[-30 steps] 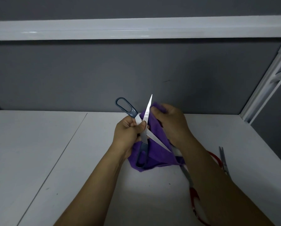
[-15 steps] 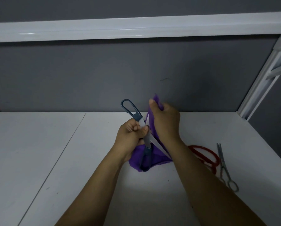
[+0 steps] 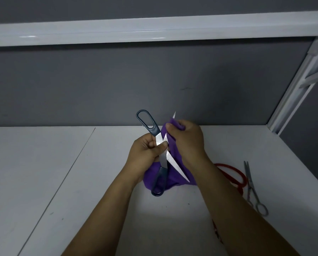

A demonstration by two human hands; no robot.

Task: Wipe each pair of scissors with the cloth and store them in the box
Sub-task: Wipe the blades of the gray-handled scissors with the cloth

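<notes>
Scissors with dark blue handles (image 3: 162,160) are held up over the white tabletop (image 3: 62,172), spread into a wide X. The left hand (image 3: 147,156) grips them at the pivot, fingers curled behind and thumb pressed across the front. One handle loop (image 3: 145,120) points up and away, and the other (image 3: 157,191) hangs toward the person. The right hand (image 3: 187,139) pinches a fold of the purple cloth (image 3: 174,179) round the upper blade, whose tip (image 3: 174,114) pokes out just above the fingers. The rest of the cloth droops behind the lower blade and handle.

These look like stiff steel blades on hard plastic handles, light enough for one hand, but loose at the pivot, so either half may swing if the hold slackens. Bare metal is likely slick and the edges and points are sharp. The safest hold is probably where the left hand has it, at the pivot, or by the loops. The cloth is soft and limp. It should fold over the blade's back and slide out toward the tip, with the fingers kept off the cutting edge.

Red-handled scissors (image 3: 228,165) lie on the tabletop to the right, partly hidden by the right forearm. Small steel scissors (image 3: 251,187) lie just beside them. Neither is being touched, and both likely await wiping. No box is in view, so where they will be stored cannot be told.
</notes>
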